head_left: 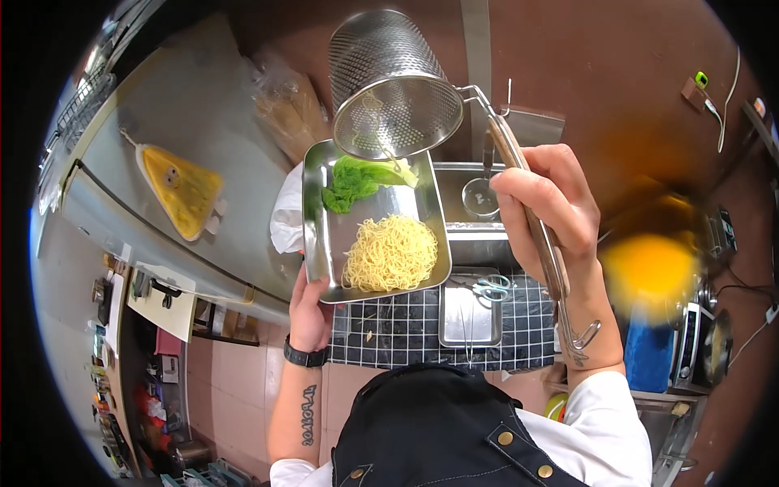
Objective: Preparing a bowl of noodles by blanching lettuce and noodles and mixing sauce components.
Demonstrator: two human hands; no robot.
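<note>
My left hand [313, 304] grips the near left corner of a rectangular stainless steel tray [443, 243]. A mound of thin yellow noodles [392, 252] lies at the tray's near end, with green leafy lettuce [359, 182] toward its far end. My right hand [551, 207] is closed around the wooden handle of a perforated metal noodle strainer basket [389, 61]. The basket is tipped on its side over the far edge of the tray, its mouth toward me. A few noodle strands cling inside it, and some hang from its rim down to the lettuce.
Behind the tray is a metal basin [462, 176] with a small round strainer [481, 198]. Below, scissors [492, 287] and a small metal tray [468, 329] lie on a black checkered surface [389, 335]. A refrigerator [201, 109] stands left, a microwave [688, 347] right. An orange blur partly hides the right side.
</note>
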